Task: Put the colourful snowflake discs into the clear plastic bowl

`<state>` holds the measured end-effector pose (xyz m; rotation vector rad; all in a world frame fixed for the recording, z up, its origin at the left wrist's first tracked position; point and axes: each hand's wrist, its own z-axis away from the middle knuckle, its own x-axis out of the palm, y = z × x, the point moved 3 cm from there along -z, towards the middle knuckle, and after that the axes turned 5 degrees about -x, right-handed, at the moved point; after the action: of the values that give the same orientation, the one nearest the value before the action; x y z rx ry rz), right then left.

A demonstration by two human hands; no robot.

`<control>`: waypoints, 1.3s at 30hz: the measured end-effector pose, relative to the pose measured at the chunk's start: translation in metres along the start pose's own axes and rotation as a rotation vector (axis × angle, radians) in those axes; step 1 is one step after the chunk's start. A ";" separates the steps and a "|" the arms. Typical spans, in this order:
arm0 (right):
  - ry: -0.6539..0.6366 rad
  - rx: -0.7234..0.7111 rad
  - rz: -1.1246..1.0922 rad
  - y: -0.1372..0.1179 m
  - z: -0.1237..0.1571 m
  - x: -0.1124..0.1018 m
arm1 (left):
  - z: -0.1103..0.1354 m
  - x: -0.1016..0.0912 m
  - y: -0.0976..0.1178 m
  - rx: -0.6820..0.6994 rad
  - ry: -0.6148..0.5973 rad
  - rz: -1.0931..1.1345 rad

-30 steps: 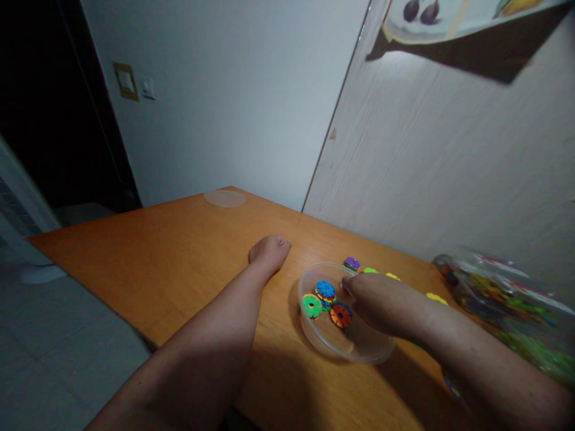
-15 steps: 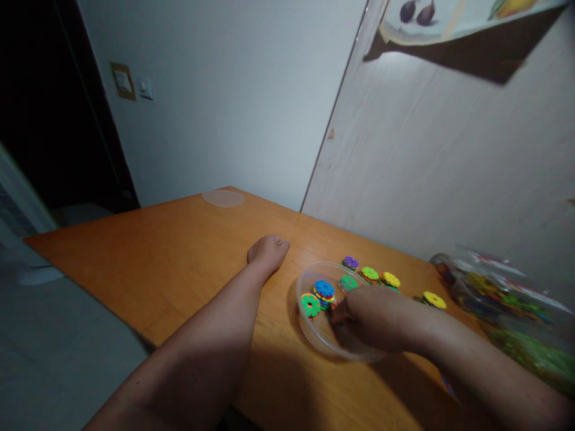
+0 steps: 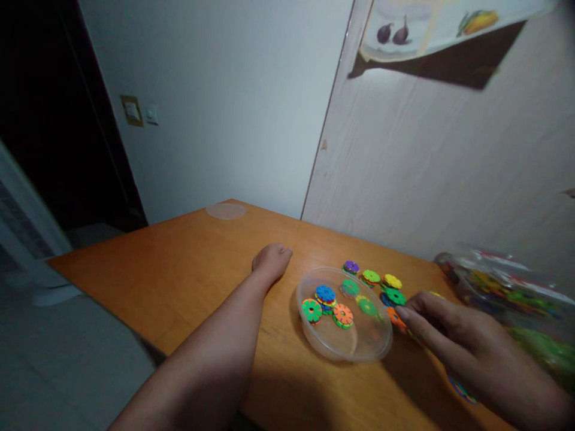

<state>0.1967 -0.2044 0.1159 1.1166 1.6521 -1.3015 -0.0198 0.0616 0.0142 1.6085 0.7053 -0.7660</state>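
Observation:
My left hand [image 3: 272, 261] is closed in a loose fist and rests on the wooden table, left of a clear round plastic bowl [image 3: 309, 341]. Inside the bowl sit small stacks of notched plastic discs: a green-topped stack [image 3: 311, 310], a blue-topped stack [image 3: 325, 294] and an orange-topped stack [image 3: 343, 315]. My right hand [image 3: 442, 335] is right of the bowl, thumb and forefinger slightly apart. Its fingertips are by an orange disc [image 3: 395, 317] and a green-topped stack [image 3: 395, 296] outside the bowl. The other fingers are partly hidden.
Behind the bowl stand purple [image 3: 351, 267], lime [image 3: 371, 276] and yellow [image 3: 392, 281] topped disc stacks. Clear bags of coloured pieces [image 3: 512, 287] lie at the right by the wall. A round translucent lid [image 3: 226, 211] lies at the table's far corner.
My right hand has come out of the bowl and moved right to the stacks outside it. The orange-topped stack now shows inside the bowl. My left hand stays in place; the view shifts slightly.

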 end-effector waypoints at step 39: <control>0.189 0.020 -0.281 0.035 0.021 0.099 | 0.068 -0.039 0.098 0.472 -0.441 0.176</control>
<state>0.1959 -0.2028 0.0094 1.0750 1.9967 -1.4245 0.0270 -0.0229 0.0954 1.8000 0.0601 -1.1666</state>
